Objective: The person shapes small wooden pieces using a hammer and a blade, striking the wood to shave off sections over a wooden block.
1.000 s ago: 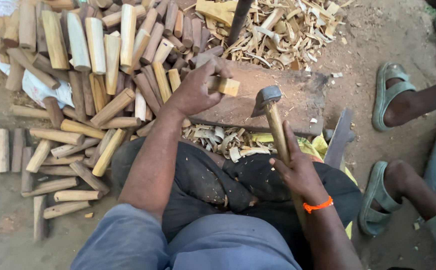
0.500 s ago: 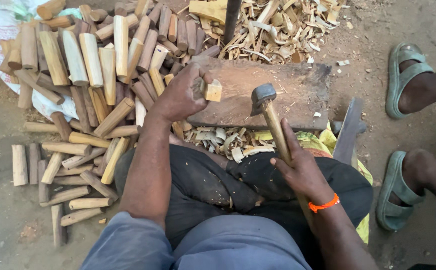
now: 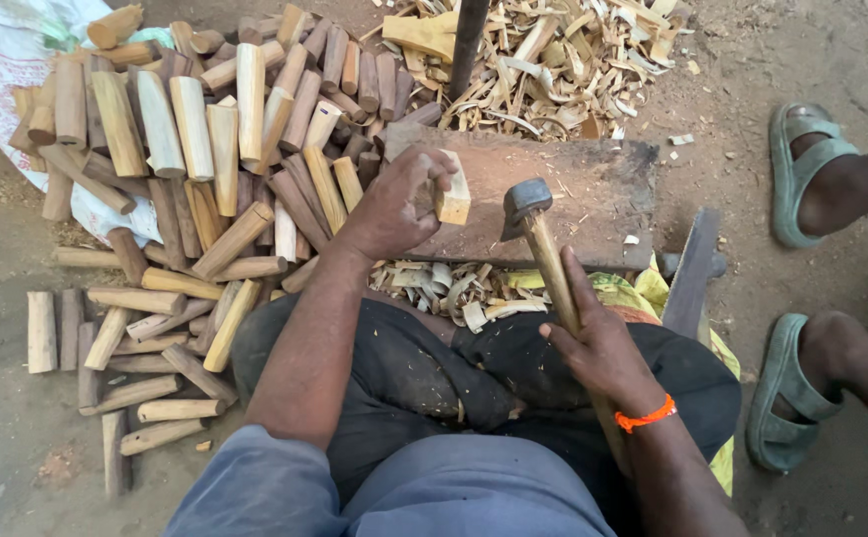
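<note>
Left hand [image 3: 394,204] around pale, squarish wood block [image 3: 453,197]

The person wears a grey-blue shirt [image 3: 384,497] with short sleeves that end above the elbows, so both forearms are bare down to the hands. Around the wrist of the right hand [image 3: 598,348] sits a thin bright orange band [image 3: 645,416], the only ornament on either arm; the left hand [image 3: 394,204] and its wrist carry nothing. Over the lap and legs lies dark, almost black cloth [image 3: 434,373], creased into folds and dusted with pale specks of wood, and both hands are without gloves.
</note>
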